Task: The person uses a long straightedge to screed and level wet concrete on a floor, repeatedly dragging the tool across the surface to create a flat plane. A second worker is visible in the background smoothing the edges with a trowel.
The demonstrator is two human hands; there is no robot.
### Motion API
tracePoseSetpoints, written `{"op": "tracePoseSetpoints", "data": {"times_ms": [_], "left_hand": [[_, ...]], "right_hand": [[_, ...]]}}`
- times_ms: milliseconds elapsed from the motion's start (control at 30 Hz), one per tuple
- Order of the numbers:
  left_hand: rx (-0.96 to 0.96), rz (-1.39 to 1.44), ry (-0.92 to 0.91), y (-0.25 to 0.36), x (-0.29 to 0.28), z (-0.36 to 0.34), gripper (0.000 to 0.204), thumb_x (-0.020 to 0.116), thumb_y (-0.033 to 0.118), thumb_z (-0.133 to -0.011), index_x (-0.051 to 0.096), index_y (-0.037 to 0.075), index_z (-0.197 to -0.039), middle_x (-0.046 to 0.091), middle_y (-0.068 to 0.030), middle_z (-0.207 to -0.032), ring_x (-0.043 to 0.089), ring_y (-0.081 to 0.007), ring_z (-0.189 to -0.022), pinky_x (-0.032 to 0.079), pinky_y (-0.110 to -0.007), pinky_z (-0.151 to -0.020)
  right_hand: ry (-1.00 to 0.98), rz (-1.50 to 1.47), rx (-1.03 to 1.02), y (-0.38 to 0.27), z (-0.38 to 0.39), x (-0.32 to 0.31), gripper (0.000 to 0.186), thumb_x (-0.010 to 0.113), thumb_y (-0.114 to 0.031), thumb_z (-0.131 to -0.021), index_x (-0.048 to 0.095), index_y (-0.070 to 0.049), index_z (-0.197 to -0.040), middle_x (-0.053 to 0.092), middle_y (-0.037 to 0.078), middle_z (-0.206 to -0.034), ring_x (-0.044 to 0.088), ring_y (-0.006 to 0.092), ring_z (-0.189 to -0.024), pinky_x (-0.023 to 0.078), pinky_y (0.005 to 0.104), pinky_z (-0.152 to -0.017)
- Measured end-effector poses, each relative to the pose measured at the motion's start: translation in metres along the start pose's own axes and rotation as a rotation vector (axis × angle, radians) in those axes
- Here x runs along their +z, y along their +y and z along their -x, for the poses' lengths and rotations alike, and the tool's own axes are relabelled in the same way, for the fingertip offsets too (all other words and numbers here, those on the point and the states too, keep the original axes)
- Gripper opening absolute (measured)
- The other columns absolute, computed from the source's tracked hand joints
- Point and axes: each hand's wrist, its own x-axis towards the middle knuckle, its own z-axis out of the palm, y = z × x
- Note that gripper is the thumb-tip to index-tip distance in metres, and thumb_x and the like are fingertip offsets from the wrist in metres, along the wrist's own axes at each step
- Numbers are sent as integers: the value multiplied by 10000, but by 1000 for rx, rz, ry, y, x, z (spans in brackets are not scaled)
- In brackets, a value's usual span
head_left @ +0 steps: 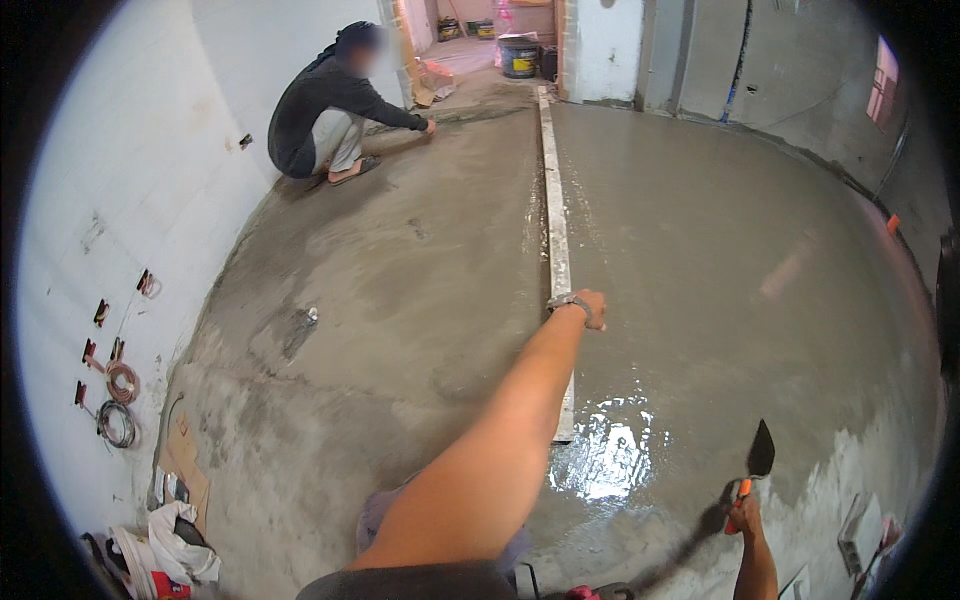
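A long, pale, mortar-splattered straightedge [556, 205] lies across the wet grey screed [690, 240], running from the far doorway toward me. My left hand [593, 308], with a band at its wrist, is closed at the straightedge's near part and appears to grip it; my forearm covers some of the board. Its near end [564, 425] rests beside a shiny puddle [612, 450]. At the lower right, my right hand [744, 516] is wrapped round the orange handle of a pointed trowel [762, 450], its dark blade pointing away from me.
Another person [325, 105] squats at the far left, one hand close to the floor. A dark bucket [519, 58] stands by the doorway. Cable coils [118, 425] hang from the left wall, above cardboard [185, 455] and a white sack [185, 545].
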Motion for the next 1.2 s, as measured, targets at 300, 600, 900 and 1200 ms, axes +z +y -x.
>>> {"op": "tracePoseSetpoints", "data": {"times_ms": [300,600,900,1200], "left_hand": [[112,-56,-22,-9,10,-24,513,668,389,-801,570,164,-1252,576,-109,-1251,535,-305,-1168,419,-430,-1002],[100,-60,-22,-13,6,-13,565,700,375,-761,575,110,-1244,642,-144,-1134,591,-312,-1091,439,-393,-962],[109,-60,-46,-12,15,-20,563,689,371,-770,570,103,-1250,636,-175,-1130,606,-307,-1063,467,-390,-923],[80,-32,-81,-19,21,-27,518,685,375,-766,600,150,-1224,622,-152,-1166,550,-330,-1140,411,-406,-1003]], "right_hand": [[-5,90,-87,10,-5,-2,290,694,-214,-678,580,9,-824,635,226,-802,631,393,-781,500,457,-661],[-101,63,9,-9,1,-5,380,723,-305,-686,605,-2,-882,648,217,-861,638,370,-836,509,449,-709],[-70,113,6,9,-10,12,373,722,-306,-686,608,8,-851,648,218,-824,641,370,-805,515,435,-679],[-118,109,59,-6,-4,0,364,693,-292,-722,610,18,-896,649,229,-957,633,373,-912,518,436,-749]]}}
